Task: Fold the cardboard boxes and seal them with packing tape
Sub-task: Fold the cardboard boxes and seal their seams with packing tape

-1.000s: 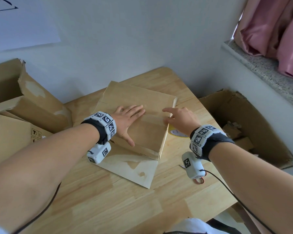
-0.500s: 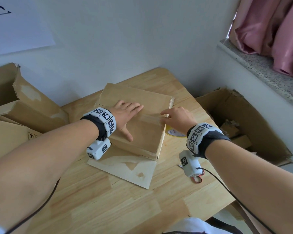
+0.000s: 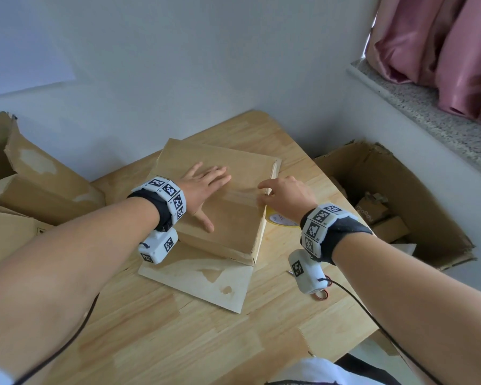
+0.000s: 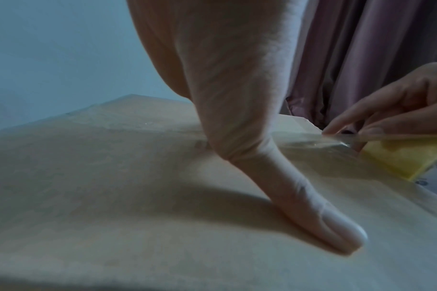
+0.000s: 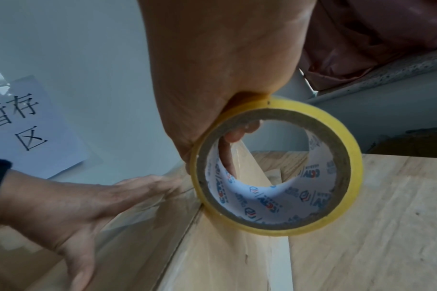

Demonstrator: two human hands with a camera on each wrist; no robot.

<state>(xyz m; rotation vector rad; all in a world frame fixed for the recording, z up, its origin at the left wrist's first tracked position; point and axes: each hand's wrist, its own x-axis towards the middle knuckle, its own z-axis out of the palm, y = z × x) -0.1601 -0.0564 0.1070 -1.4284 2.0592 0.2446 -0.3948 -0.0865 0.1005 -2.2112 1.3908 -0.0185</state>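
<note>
So I've got the folded cardboard box (image 3: 220, 207) lying flat in the middle of the wooden desk (image 3: 178, 329), with one loose flap (image 3: 197, 279) sticking out from under it toward me. My left hand (image 3: 203, 187) is spread flat on top of the box, fingers straight and thumb out to the side, just pressing the cardboard down, not gripping anything.

My right hand (image 3: 286, 194) is at the right edge of the box and has hold of the yellow tape roll (image 5: 274, 167). From the right wrist view you can see a finger hooked through the cardboard core, with the rest of the hand wrapped over the outside of the roll. The roll hangs right at the box edge, touching it or close to it, I can't tell which. A strip of clear tape (image 4: 324, 140) runs from the roll onto the top of the box, along the seam, and my index finger is out over the edge near it.

Other stuff: torn open cartons (image 3: 34, 184) on my left, another open carton (image 3: 395, 201) with scraps inside past the desk on my right, pink curtain (image 3: 442, 45) over a speckled stone ledge (image 3: 428, 107), and a paper sign (image 5: 25, 122) with Chinese characters on the wall.
</note>
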